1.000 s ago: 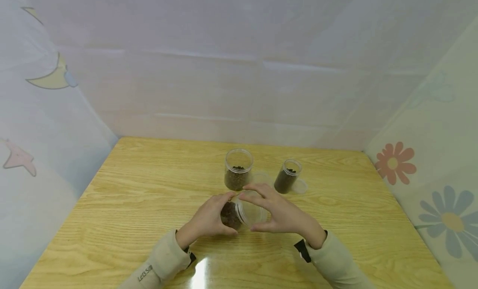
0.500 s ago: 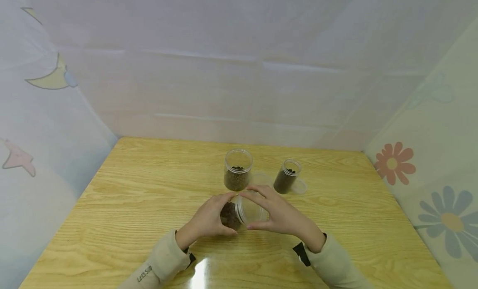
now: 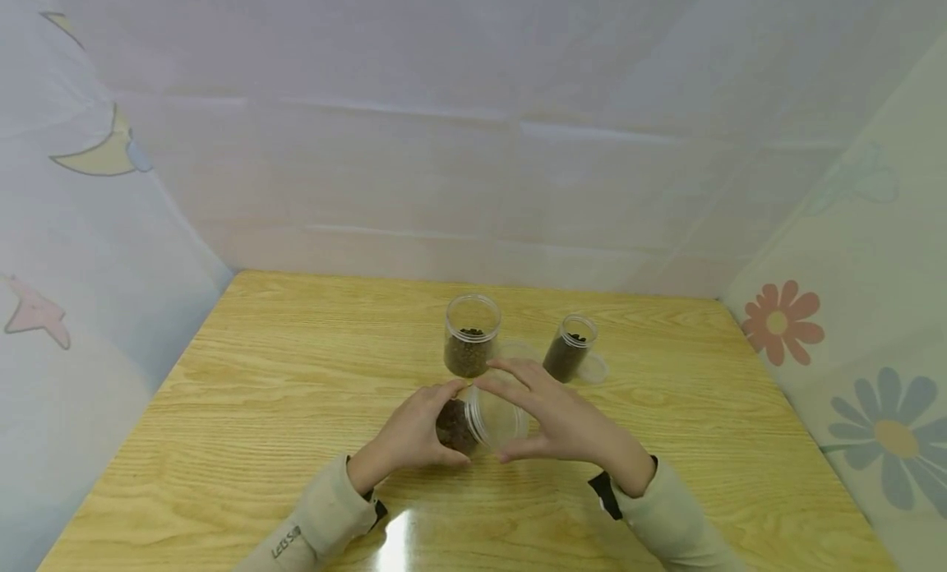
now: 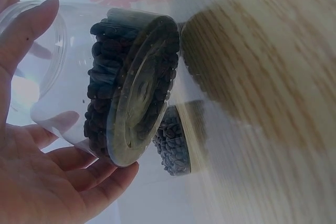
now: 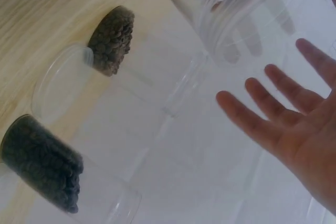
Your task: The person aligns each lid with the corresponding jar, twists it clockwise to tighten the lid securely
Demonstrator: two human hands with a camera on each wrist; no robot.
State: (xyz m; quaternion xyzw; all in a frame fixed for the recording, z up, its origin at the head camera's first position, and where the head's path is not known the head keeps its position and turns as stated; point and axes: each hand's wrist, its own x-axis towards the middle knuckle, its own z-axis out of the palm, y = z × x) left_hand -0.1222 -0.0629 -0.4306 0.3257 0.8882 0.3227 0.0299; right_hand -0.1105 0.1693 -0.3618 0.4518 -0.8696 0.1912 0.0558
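A clear screw-top jar (image 3: 455, 431), part filled with dark coffee beans, is tilted with its round top end toward the right. My left hand (image 3: 407, 431) grips its side; in the left wrist view the fingers wrap under the jar (image 4: 134, 93), whose base faces the camera close over the table. Around the top end curves my right hand (image 3: 562, 420), thumb low and fingers high. The right wrist view shows the right hand (image 5: 307, 135) with fingers spread and nearly straight, a gap between them and the threaded rim (image 5: 215, 19).
A wide jar (image 3: 469, 357) of beans stands upright behind my hands. To its right is a narrower jar (image 3: 565, 360), also holding beans. Beside that lies a clear lid (image 3: 594, 368), and another clear lid (image 3: 515, 349) lies between the jars on the wooden table (image 3: 318, 342).
My right hand has shifted slightly right, its fingers and thumb spreading away from the jar's top end. The left hand and the jar look unmoved.
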